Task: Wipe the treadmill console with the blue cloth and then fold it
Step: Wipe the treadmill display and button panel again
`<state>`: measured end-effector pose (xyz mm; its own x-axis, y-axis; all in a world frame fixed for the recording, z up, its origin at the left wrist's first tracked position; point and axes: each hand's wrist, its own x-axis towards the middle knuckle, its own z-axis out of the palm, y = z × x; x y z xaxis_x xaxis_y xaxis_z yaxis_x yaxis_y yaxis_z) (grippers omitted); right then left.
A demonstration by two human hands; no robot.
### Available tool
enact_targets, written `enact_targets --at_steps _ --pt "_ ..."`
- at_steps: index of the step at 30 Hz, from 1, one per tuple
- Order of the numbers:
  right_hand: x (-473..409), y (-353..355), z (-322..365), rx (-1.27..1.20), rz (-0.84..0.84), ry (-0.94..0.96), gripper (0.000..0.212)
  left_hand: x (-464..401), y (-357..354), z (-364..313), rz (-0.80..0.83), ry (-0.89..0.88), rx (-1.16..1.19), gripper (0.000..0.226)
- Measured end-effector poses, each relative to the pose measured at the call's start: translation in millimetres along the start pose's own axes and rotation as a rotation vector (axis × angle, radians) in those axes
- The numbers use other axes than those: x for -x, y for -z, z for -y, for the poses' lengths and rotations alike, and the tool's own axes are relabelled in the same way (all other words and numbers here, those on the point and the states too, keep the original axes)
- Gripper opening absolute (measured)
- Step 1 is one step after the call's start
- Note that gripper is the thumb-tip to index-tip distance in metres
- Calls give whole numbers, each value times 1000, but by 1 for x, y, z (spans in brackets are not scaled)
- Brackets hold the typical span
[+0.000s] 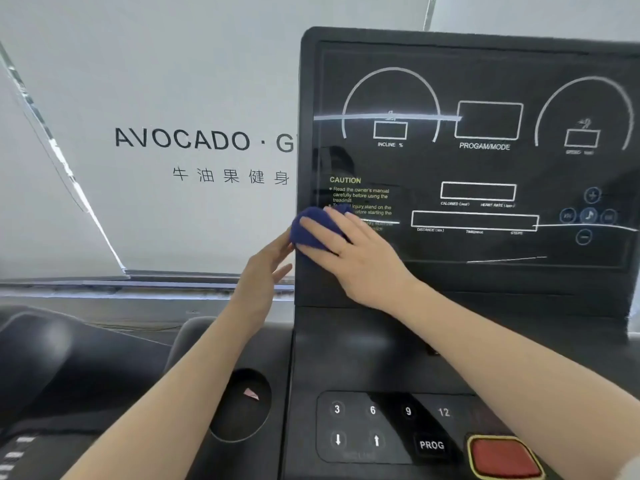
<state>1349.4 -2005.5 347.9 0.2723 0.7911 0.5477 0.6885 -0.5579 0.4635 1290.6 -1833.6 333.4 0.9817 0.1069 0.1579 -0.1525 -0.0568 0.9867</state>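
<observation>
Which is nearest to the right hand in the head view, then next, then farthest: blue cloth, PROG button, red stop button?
From the right hand, pressing on the black treadmill console:
1. Crumpled dark blue cloth: under its fingers, at the console's left edge.
2. Black square PROG button: well below, on the lower keypad.
3. Large red stop button: farthest, lower right of the PROG button.

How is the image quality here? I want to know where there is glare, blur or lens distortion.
Head view: bright streaks of reflected light cross the glossy treadmill console, one near the INCLINE dial; small labels at its right side are blurred; the wide-angle lens bends the console's edges; the right hand pressing the blue cloth and the left hand look sharp.
</observation>
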Motion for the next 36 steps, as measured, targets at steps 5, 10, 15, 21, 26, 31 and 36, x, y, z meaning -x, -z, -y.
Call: enact_targets --at_steps 5,10,15,21,26,31,36 --pt "-45 9 -19 -20 -148 -307 54 3 3 -9 44 36 35 46" --pt "-34 0 1 -10 -106 -268 53 6 1 -9 53 66 148 45" --pt "33 -20 47 -65 63 109 49 7 1 -8 17 82 223 45" --pt "15 -3 19 -45 85 134 48 5 0 -12 -2 117 272 46" --pt "-37 18 -32 -39 -114 -275 48 0 0 -24 4 36 130 43" --pt "-35 9 2 -54 -134 -323 49 -18 -12 -41 -6 -86 99 42" --pt "-20 7 -20 -76 -57 -44 51 -34 -17 -52 -67 -120 151 42"
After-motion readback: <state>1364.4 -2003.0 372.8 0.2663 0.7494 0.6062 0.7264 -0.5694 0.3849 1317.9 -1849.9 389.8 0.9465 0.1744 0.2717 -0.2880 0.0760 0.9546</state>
